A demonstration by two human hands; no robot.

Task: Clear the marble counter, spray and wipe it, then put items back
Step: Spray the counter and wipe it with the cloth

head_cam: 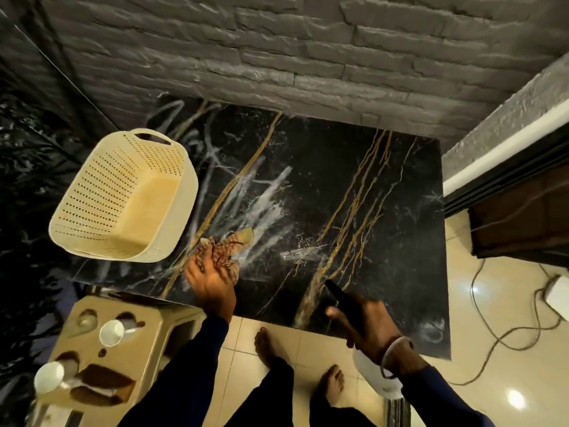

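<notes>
Left hand (209, 282) presses a crumpled patterned cloth (226, 248) onto the black gold-veined marble worktop (354, 186), beside the cream perforated plastic basket (123, 198); right hand (366, 325) grips a black-nozzled spray bottle (338, 298) (wet streaks risk the basket sliding off)

We are seeing a grey stone wall (277, 47) filling the top of the frame, cream floor tiles (480, 386) shining at lower right, and a cable (505, 331) snaking across them toward a white adapter (558, 292).
</notes>
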